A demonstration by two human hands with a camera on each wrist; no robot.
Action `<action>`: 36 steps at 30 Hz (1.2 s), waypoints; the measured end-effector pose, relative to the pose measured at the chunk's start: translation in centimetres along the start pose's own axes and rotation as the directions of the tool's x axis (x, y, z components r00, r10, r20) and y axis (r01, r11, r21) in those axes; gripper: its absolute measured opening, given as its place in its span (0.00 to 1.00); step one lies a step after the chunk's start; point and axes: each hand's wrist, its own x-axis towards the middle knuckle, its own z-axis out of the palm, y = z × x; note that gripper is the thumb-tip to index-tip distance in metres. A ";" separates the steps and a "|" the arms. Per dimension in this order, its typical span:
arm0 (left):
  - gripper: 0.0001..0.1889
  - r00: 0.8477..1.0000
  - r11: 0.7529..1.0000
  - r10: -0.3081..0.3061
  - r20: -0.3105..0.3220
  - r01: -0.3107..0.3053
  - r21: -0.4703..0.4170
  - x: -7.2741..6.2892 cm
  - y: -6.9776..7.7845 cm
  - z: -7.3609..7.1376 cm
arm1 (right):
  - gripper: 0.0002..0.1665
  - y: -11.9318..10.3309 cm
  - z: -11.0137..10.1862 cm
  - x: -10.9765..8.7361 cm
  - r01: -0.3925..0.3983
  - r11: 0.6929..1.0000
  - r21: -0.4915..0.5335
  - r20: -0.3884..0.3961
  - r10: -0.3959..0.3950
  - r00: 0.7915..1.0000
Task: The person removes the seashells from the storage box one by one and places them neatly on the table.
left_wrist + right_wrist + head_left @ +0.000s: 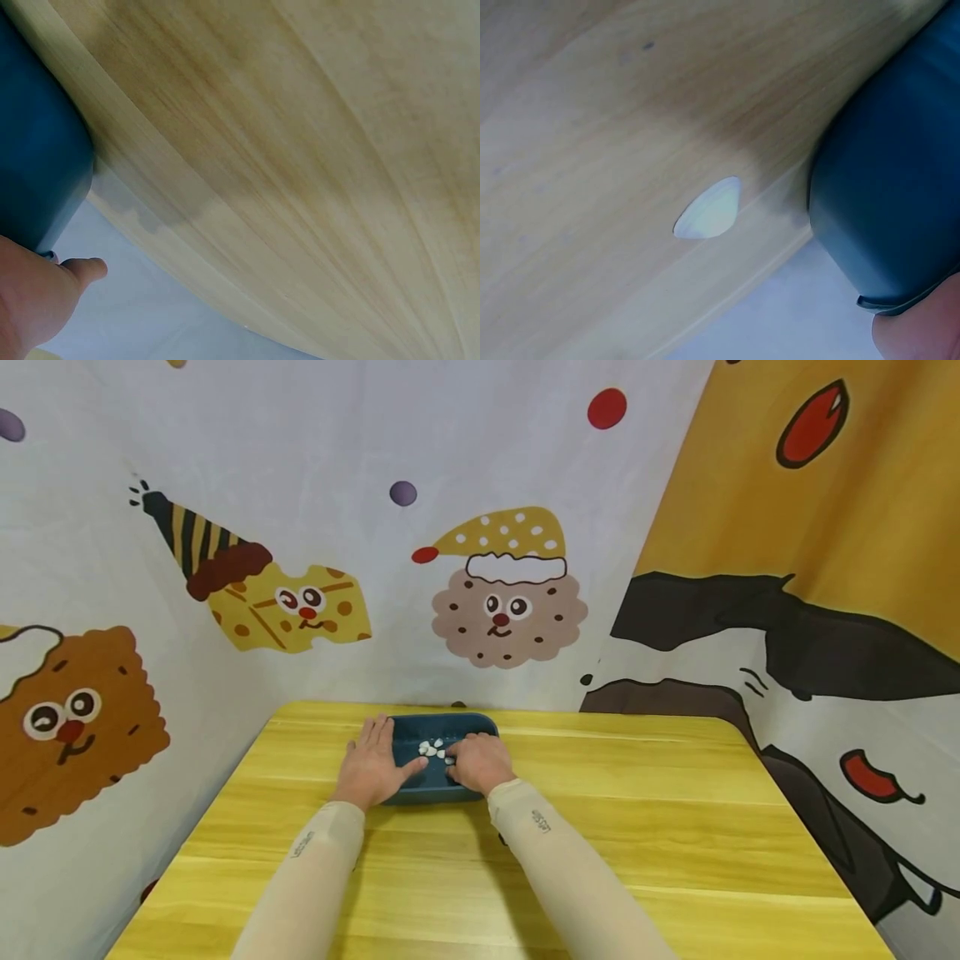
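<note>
A dark blue, open-topped tray [437,795] stands near the far edge of the table, with several small white, pebble-like pieces [431,748] on its floor. My left hand [372,770] lies over the tray's left side, fingers extended and thumb reaching inside toward the pieces. From the right, my right hand [480,762] dips into the tray. Its fingers bend down beside the nearest white pieces; whether they pinch one is hidden. Only part of each hand shows in the wrist views, beside the tray wall. A pale, fan-shaped piece [711,212] lies on the wood in the right wrist view.
The yellow wood-grain table [645,827] spreads around the tray, with rounded far corners. Behind it and along both sides hangs a white and orange cloth [337,452] printed with cartoon figures. Beige sleeves [570,868] cover both forearms.
</note>
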 end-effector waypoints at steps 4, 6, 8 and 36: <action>0.60 1.000 1.000 -0.001 0.006 0.001 0.000 0.1 0.0 0.0 | 0.17 0.1 -0.1 0.0 0.025 0.999 0.021 -0.009 -0.025 1.000; 0.59 1.000 1.000 -0.002 0.007 0.002 -0.004 0.1 -0.1 -0.1 | 0.12 0.1 -0.2 -0.1 0.046 0.998 0.035 -0.030 -0.045 0.999; 0.59 1.000 1.000 -0.004 0.006 0.004 -0.006 0.1 -0.1 -0.2 | 0.09 0.1 -0.4 -0.2 0.066 0.997 0.050 -0.051 -0.064 0.997; 0.59 1.000 1.000 -0.006 0.021 0.006 -0.027 0.3 -0.3 -0.1 | 0.18 0.5 -0.2 0.2 0.102 0.992 0.070 -0.043 -0.099 0.994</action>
